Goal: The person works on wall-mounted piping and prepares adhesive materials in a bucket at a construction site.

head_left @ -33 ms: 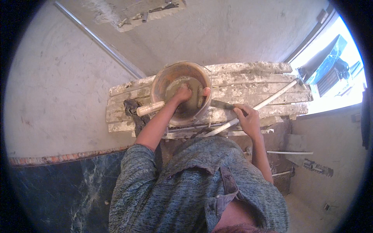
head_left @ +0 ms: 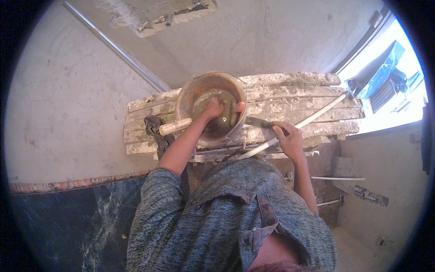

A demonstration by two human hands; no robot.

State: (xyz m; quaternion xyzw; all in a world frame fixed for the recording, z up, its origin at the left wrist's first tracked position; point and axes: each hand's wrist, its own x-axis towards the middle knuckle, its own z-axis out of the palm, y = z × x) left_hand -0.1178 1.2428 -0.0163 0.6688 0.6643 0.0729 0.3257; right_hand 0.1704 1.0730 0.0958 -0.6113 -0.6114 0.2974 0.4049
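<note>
A worn metal bucket stands on a plank platform, holding grey-brown watery mix. My left hand is down inside it, fingers curled at the mix; whatever they hold is hidden. A short dark piece with a pinkish end is inside the bucket's right side. My right hand grips a dark flat metal strip by its right end, its left end at the bucket's rim. A pale cylindrical handle juts past the bucket's lower left, beside a dark crumpled cloth.
The rough plank platform stands against plastered walls. A long white pipe lies diagonally across it. A bright opening is at right. Fittings rest at the top. Dark marble-patterned slab lies lower left.
A small bright glint shows on the mix right of my left hand. Both hands look nearly in the same places.
</note>
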